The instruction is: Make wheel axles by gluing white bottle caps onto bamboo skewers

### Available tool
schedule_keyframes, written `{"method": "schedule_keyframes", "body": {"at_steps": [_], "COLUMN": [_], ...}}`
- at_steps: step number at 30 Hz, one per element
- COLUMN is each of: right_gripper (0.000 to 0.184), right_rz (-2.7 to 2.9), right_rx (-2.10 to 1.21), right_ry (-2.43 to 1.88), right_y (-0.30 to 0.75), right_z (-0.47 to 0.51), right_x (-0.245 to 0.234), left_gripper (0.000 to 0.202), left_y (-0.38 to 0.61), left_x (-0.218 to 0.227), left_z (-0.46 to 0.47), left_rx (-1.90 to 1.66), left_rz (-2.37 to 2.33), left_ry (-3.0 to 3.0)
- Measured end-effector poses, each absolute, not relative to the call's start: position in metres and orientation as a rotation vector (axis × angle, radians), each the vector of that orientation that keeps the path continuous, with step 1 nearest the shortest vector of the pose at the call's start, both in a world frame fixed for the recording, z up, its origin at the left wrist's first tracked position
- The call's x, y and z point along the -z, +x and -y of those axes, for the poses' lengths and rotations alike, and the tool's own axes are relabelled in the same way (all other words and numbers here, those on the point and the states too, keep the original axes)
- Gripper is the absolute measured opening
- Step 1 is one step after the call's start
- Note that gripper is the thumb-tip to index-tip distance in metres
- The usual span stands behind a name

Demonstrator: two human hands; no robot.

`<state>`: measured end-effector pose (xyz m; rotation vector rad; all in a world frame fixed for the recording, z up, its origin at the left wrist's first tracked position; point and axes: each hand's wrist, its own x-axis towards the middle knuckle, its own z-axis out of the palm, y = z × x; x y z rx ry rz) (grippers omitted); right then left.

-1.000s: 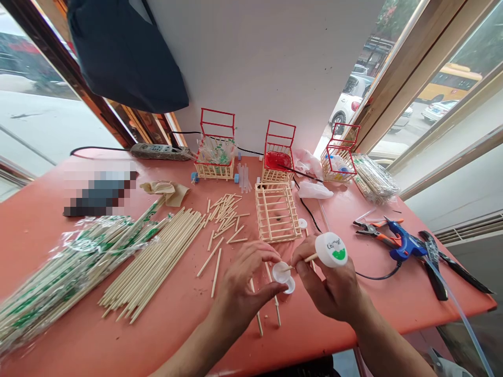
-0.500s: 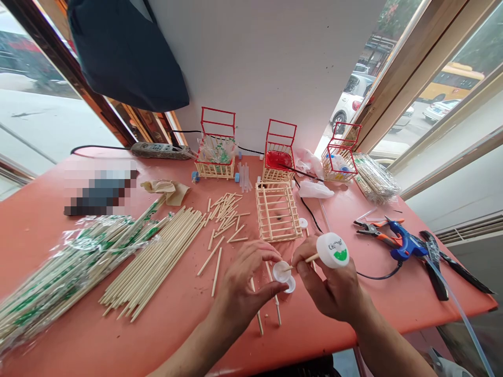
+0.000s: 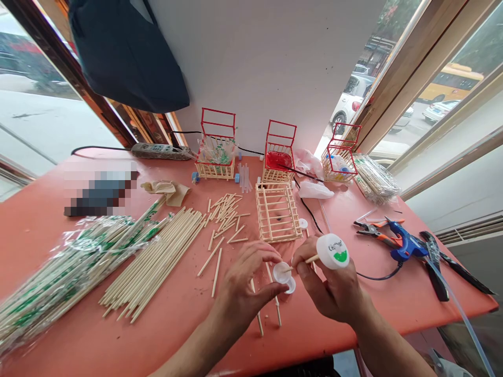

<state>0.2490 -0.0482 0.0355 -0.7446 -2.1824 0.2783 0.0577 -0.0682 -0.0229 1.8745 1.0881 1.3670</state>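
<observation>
My left hand (image 3: pixel 251 277) pinches a white plastic bottle cap (image 3: pixel 281 273) between thumb and fingers, its hollow side facing up and right. In my right hand (image 3: pixel 334 288) is a short wooden stick (image 3: pixel 312 259), held near its middle. One end of the stick meets the inside of the cap; the other end carries a second white cap (image 3: pixel 332 251) with black writing and a green mark. Another white cap (image 3: pixel 291 286) lies just below the pinched one. Beneath my hands are a few wooden sticks (image 3: pixel 257 314), partly hidden.
Beyond my hands stands a wooden stick frame (image 3: pixel 278 212). Small stick carts with red handles (image 3: pixel 215 157) line the wall. Cut stick pieces (image 3: pixel 226 212) and long sticks (image 3: pixel 153 262) lie left. Pliers (image 3: pixel 375 232), a blue glue gun (image 3: pixel 404 241) and black-handled cutters (image 3: pixel 434 264) lie right.
Hardly anything differs. Both hands keep their grip, and the stick's end stays at the pinched cap; the whole view shifts very slightly.
</observation>
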Motion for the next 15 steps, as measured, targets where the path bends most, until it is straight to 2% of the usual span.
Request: {"method": "schedule_keyframes", "body": {"at_steps": [15], "right_gripper": [0.019], "right_rz": [2.19], "right_rx": [-0.281], "right_ry": [-0.741], "right_y": [0.2496], "right_z": [0.0483], "right_x": [-0.0344], "left_gripper": [0.024], "left_y": [0.0579], "left_x": [0.0264], "left_z": [0.0677], "left_rx": [-1.351], "left_rz": [-1.081], "left_ry": [1.876]}}
